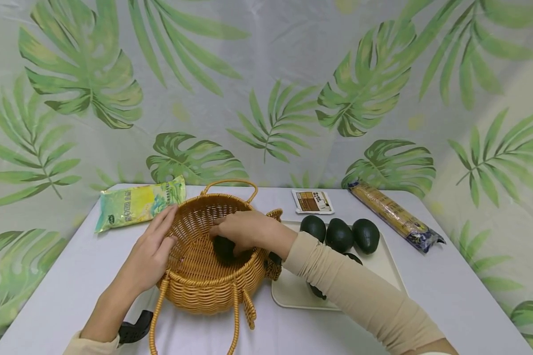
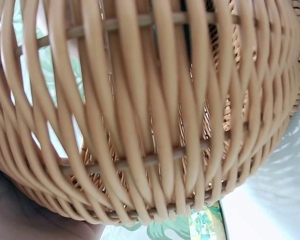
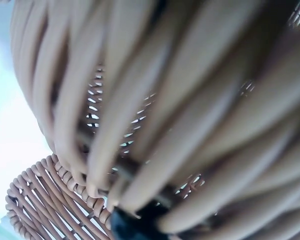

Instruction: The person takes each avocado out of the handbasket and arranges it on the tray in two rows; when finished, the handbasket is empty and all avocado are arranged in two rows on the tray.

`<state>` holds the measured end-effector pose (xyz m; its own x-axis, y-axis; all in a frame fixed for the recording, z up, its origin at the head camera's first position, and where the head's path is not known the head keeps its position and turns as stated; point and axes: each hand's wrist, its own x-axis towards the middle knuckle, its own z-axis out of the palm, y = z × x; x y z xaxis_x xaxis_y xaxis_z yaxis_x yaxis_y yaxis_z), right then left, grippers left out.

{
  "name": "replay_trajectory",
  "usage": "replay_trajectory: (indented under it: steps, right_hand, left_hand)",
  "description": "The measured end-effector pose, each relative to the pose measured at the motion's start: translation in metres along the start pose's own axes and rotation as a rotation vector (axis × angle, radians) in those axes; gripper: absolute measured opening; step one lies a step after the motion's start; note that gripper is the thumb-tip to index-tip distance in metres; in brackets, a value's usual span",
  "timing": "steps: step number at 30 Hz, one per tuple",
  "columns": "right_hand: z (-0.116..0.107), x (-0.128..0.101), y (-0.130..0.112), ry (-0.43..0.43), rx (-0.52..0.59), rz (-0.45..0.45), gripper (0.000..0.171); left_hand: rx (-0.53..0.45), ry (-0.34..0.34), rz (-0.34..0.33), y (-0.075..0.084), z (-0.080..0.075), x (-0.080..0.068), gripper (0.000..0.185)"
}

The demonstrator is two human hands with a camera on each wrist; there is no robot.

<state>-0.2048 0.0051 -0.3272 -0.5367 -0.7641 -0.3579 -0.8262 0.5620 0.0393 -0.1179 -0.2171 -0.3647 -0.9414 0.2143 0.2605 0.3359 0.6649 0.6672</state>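
Observation:
A tan wicker basket (image 1: 204,296) with raised handles stands left of centre on the table. Inside it, my right hand (image 1: 237,229) holds a dark green avocado (image 1: 223,248) low near the right wall, fingers curled over its top. My left hand (image 1: 153,251) rests against the basket's left rim, fingers extended along the outside. Woven basket wall (image 2: 140,110) fills the left wrist view, with part of the left hand (image 2: 30,210) at its lower left corner. The right wrist view shows the weave (image 3: 155,110) close up, hiding the right fingers and the held avocado.
Right of the basket, a cream tray (image 1: 288,298) carries several avocados (image 1: 339,235), partly hidden by my right forearm. Behind stand a small white-and-brown packet (image 1: 313,202) and a long noodle-like package (image 1: 393,214). A green-yellow bag (image 1: 137,204) lies at the back left.

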Motion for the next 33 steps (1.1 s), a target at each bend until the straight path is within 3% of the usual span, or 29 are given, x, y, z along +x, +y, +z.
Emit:
replay_trajectory:
  steps: [11, 18, 33]
  right_hand:
    - [-0.0006, -0.0007, -0.0009, -0.061, 0.049, -0.035, 0.06]
    - [-0.0001, -0.0008, -0.0024, -0.087, 0.045, 0.013, 0.075]
    - [0.003, -0.0023, -0.0027, -0.064, 0.013, 0.016, 0.05]
  left_hand:
    - [0.012, 0.002, -0.004, -0.0014, -0.0007, -0.0002, 0.059]
    - [0.009, 0.007, 0.002, -0.0007, -0.0002, 0.0004, 0.059]
    - [0.005, 0.005, 0.004, -0.0002, 0.0003, 0.0005, 0.058]
